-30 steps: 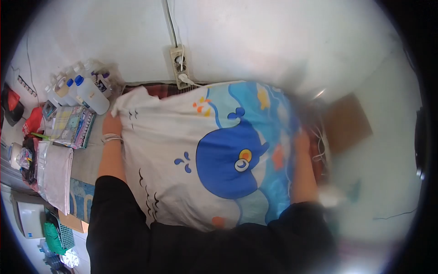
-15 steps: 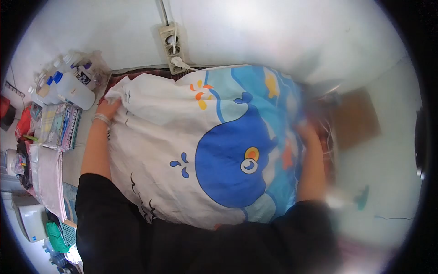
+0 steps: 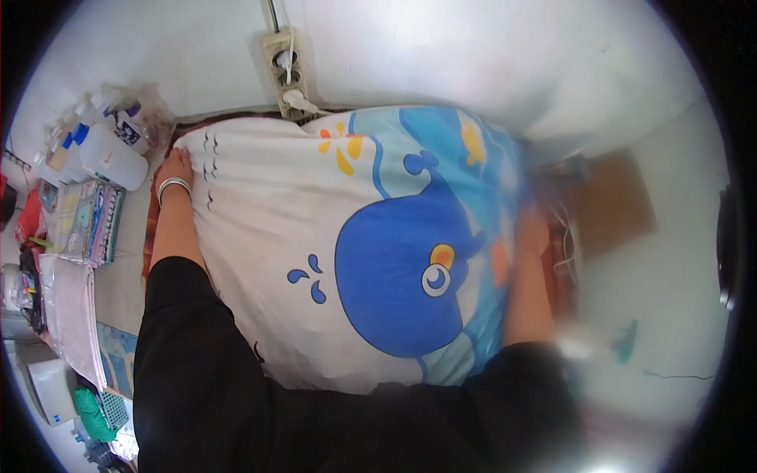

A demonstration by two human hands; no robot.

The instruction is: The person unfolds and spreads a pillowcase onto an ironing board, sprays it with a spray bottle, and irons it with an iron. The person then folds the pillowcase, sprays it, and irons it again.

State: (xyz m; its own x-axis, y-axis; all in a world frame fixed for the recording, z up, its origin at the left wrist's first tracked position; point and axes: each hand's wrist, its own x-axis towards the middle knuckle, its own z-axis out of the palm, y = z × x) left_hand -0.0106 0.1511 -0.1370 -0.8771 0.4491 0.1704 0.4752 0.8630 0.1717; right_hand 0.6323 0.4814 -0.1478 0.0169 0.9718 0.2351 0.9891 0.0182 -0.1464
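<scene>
A large white and blue cloth (image 3: 268, 197) printed with a blue whale lies spread in front of me. Beside its left edge, my left hand (image 3: 174, 167) rests with the palm down and the fingers pointing away from me. My right hand (image 3: 532, 232) is at the cloth's right edge, blurred, its fingers not clearly visible. Under the cloth, a red checked fabric (image 3: 151, 229) shows on the left and also on the right.
Bottles with blue caps (image 3: 110, 158) stand at the upper left, above a stack of folded cloths (image 3: 87, 225). A power strip (image 3: 284, 75) with plugs hangs on the wall. At the right are a brown square (image 3: 615, 203) and white cables (image 3: 564, 244).
The cloth's upper left part has been spread flatter and its corner lowered. My left hand has let go of its bunched edge and moved slightly left and up. My right hand stays at the right edge.
</scene>
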